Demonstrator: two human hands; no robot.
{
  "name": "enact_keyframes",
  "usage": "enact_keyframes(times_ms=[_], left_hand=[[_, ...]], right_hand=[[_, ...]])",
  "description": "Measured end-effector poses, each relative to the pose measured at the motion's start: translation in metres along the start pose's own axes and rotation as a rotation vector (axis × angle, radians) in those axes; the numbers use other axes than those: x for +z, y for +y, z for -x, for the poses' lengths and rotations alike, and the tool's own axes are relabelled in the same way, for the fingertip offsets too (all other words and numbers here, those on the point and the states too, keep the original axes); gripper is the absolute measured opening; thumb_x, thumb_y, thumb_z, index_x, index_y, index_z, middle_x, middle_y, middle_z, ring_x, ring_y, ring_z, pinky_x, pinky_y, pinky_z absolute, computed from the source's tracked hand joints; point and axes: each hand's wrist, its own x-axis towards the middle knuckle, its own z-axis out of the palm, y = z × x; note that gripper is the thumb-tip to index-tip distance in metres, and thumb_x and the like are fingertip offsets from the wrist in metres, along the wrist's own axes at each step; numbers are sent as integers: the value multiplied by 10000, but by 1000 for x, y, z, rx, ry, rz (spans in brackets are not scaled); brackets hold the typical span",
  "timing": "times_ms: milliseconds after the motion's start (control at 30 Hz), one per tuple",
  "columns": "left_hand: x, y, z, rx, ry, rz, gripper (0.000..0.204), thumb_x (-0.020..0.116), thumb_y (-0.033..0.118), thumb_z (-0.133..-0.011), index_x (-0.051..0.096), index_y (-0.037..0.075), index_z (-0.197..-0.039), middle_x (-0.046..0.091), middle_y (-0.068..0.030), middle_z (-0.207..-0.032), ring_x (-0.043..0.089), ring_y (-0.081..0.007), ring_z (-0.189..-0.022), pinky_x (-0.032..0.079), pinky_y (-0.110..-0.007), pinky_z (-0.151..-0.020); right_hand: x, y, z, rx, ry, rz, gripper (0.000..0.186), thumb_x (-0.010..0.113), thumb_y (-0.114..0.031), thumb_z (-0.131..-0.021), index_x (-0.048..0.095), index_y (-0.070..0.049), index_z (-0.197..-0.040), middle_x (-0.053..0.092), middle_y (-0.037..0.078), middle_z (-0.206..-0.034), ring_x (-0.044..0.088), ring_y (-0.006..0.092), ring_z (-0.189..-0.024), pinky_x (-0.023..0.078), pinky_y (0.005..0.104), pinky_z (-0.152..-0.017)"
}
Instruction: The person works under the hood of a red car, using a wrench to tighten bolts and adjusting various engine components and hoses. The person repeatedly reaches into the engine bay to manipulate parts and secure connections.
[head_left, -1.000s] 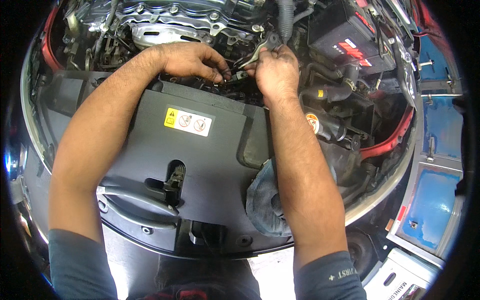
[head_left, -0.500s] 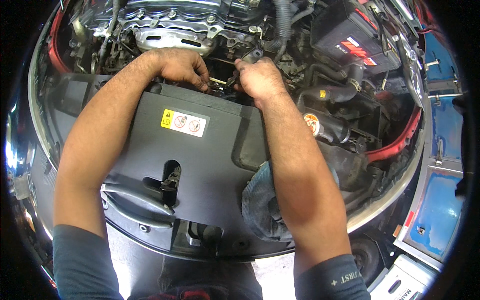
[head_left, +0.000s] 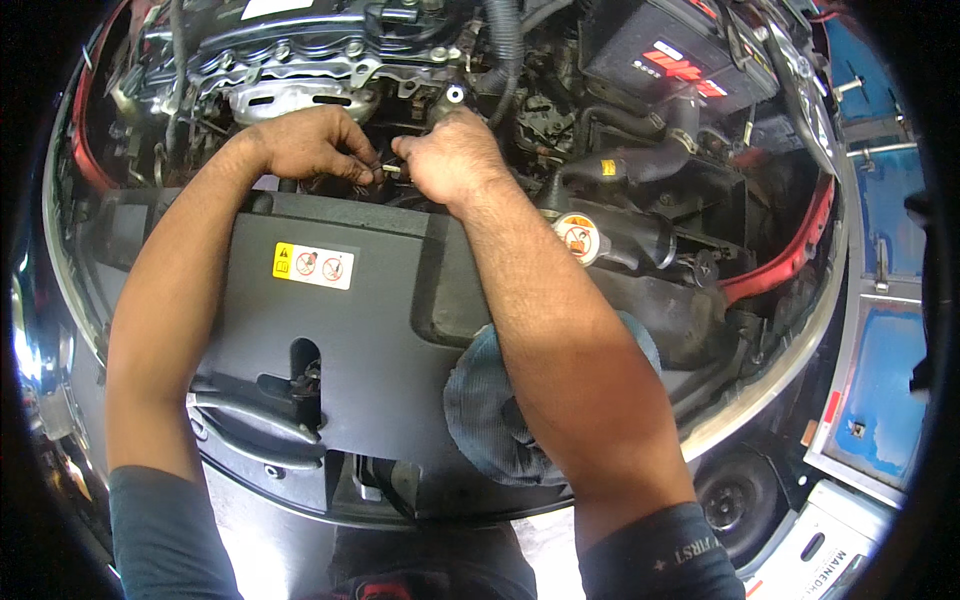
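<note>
On black cover [head_left: 375, 300] near left hand [head_left: 318, 145], yellow-and-white pictogram label [head_left: 313, 267]

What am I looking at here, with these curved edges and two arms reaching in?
No robot here: a person works bare-handed. A wide fisheye camera on the person's head looks down, which bends straight edges. Ahead is a car's engine. The left hand and right hand nearly meet just beyond the black cover; whatever they hold is too hidden to tell. On the cover, partly hidden by the right forearm, lies a blue-grey cloth. A black battery sits at upper right.
</note>
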Motion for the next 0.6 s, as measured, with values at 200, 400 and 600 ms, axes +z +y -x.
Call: enact_keyframes(times_ms=[200,400,600], left_hand=[[3,-8,-6,-3,-72,289,275,652,258,-910,699,59,-1093,721,-34,-902,651,-116,-777,537,-283,-794],[4,-24,-9,-47,-116,441,339,620,356,-921,655,88,-1126,687,-14,-929,633,-81,-741,516,-248,-563],[3,-19,-6,-33,-169,499,352,625,369,-917,645,97,-1141,667,-5,-897,616,-91,-698,485,-230,-526]], right_hand=[[9,1,-2,9,82,-278,331,538,-246,-894,697,35,-967,691,193,-964,651,305,-964,477,408,-856],[0,8,0,-546,104,708,300,600,-183,-885,624,113,-920,656,189,-787,672,249,-814,536,368,-686],[5,1,0,156,45,-493,319,575,-173,-927,563,118,-1058,651,208,-981,654,244,-938,498,332,-825]])
